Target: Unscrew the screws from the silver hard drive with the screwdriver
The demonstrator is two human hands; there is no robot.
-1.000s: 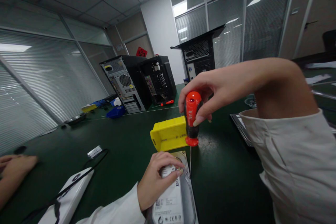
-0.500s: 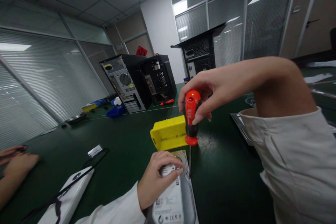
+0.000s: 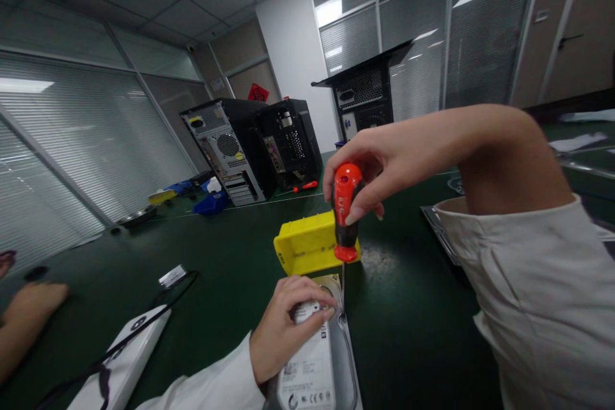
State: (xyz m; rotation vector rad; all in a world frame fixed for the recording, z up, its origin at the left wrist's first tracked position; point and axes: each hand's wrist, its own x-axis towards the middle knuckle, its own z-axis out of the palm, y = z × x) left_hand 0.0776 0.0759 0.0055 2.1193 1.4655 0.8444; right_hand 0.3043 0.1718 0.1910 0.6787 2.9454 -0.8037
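My right hand (image 3: pixel 368 176) is closed round the red and black handle of a screwdriver (image 3: pixel 346 205), held upright. Its thin shaft points down at the right edge of a hard drive (image 3: pixel 312 365), with the tip by the drive's rim near its far end. The drive lies label up at the front of the table. Over its left side and top rests my left hand (image 3: pixel 291 323), fingers curled, thumb and index tips close together above the label. Whether something small sits between those tips I cannot tell. Just beyond the drive, a yellow bin (image 3: pixel 302 243) lies on its side.
A white power bank-like slab (image 3: pixel 122 359) with a black strap lies left. Another person's hand (image 3: pixel 36 301) is at the far left. Computer cases (image 3: pixel 235 147) stand at the back, with a second screwdriver (image 3: pixel 306 186) near them. Another drive (image 3: pixel 437 230) lies by my right sleeve.
My right hand and the screwdriver have shifted slightly left, and its tip is farther up the drive's edge. My left hand stays put. The other person's hands at far left have moved apart.
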